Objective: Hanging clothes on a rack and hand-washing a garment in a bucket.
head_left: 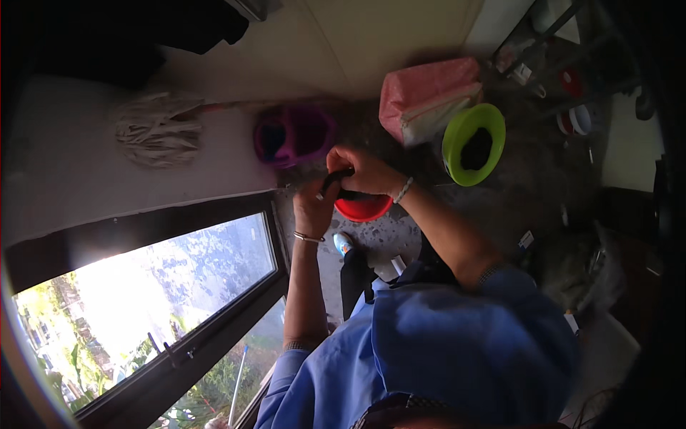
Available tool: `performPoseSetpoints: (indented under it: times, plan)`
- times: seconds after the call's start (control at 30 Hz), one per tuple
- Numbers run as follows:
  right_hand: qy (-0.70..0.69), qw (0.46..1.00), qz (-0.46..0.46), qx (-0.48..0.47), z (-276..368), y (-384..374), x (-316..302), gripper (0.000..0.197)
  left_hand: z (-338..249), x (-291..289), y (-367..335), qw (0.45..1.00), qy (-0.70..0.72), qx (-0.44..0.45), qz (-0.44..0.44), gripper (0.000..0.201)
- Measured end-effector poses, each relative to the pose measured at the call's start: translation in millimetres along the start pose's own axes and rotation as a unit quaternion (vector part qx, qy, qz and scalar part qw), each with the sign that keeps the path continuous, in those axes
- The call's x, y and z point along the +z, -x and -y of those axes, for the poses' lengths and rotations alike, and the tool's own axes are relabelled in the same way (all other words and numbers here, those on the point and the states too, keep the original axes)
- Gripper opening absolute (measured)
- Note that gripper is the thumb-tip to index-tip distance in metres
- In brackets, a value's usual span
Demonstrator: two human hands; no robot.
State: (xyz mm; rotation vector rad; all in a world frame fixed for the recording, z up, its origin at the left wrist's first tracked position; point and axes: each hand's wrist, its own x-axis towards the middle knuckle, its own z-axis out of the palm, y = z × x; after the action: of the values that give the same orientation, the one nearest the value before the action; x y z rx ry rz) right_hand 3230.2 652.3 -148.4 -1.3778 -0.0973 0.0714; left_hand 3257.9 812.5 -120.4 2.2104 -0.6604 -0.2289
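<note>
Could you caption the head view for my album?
Left hand and right hand hold a dark strip above a red basin, green tub and purple tub nearby.

Pale mop, purple container, perhaps a bucket, pink bag beside green basin

You stand in what looks like a utility corner: grey string mop, divided purple plastic bucket, round lime-green plastic tub, stained grey floor.
</note>
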Motion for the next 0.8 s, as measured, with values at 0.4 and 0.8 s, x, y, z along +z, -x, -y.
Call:
performPoseSetpoints:
  times: [0.4,0.8]
  plan:
    - [0.415,0.836,-0.295,0.205,-154,62,-11,0.017,-18,-46,44,0.988,0.059,-0.138,-0.044,0.014]
    - [-0.007,0.964,-0.266,-0.002,-14,32,18,0.040,110,-32,75,0.659,0.654,-0.318,-0.190,0.019]
